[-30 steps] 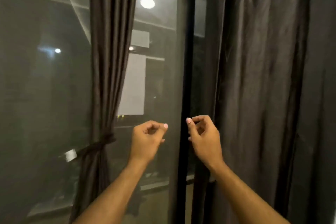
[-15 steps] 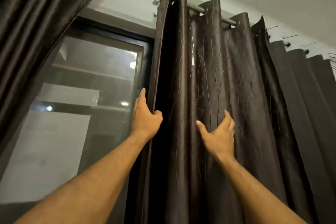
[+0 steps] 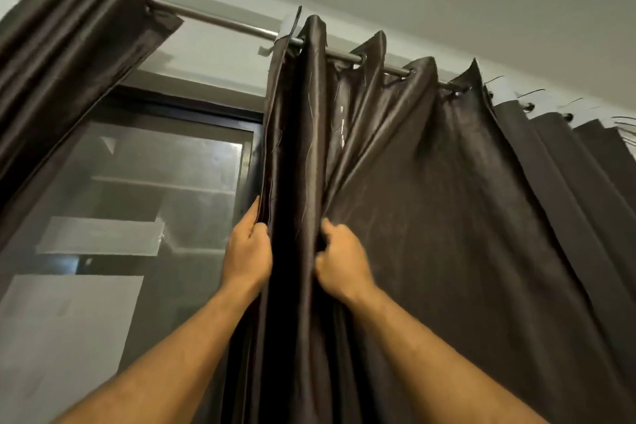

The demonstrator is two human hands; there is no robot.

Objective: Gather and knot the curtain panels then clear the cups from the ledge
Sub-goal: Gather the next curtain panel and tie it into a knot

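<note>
Left hand (image 3: pixel 248 253) clamped on the near-left edge of the dark right curtain panel (image 3: pixel 430 217) and right hand (image 3: pixel 340 262) fisted on the adjoining fold, bunching a narrow pleat between them below the metal rod (image 3: pixel 220 19), with the left curtain panel (image 3: pixel 69 45) gathered at far left beside the window (image 3: pixel 137 200).

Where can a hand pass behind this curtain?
Free: the bare rod and window between the left panel and the right panel. Crowded: the folds bunched between the left hand and right hand.
</note>
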